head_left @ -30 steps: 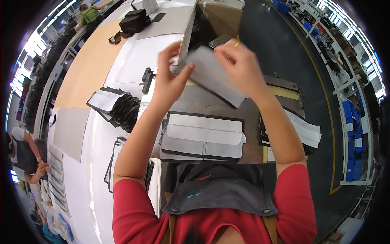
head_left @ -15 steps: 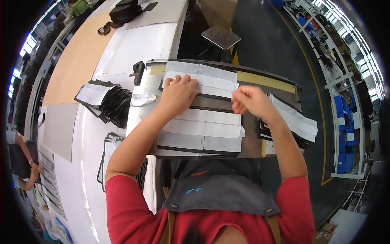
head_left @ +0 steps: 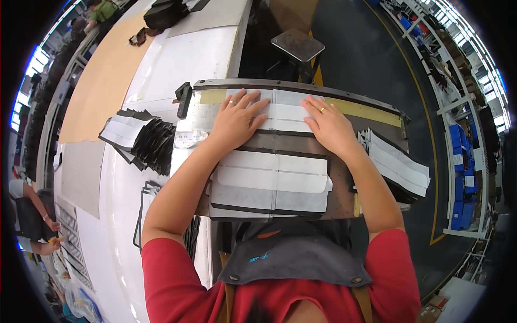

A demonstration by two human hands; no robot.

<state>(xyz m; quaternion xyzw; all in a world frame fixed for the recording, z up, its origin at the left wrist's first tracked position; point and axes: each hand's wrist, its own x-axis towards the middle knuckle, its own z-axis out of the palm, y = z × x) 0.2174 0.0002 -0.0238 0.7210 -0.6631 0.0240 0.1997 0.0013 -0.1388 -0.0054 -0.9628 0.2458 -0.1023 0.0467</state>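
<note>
A white-faced panel with dark edges [head_left: 286,111] lies flat at the far side of the metal work plate [head_left: 307,144], along a raised metal bar [head_left: 215,83]. My left hand [head_left: 237,118] lies on its left end, fingers spread. On its right end rests my right hand [head_left: 329,125], palm down with the fingers stretched out. Neither hand grips anything. Closer to my body, a stack of similar white-faced panels with dark borders [head_left: 272,183] sits on the plate. A crease line runs down the middle of the panels.
More such panels are stacked at the plate's right [head_left: 398,167]; a fanned pile [head_left: 132,134] lies on the white table to the left. A stool [head_left: 299,44] stands beyond the plate. Shelving with blue bins [head_left: 459,177] lines the right. Other people work at far left.
My right hand has gone from closed fingers at the panel's right edge to lying flat on it. The panel now lies farther under the hands, along the back bar. My left hand's fingers have spread.
</note>
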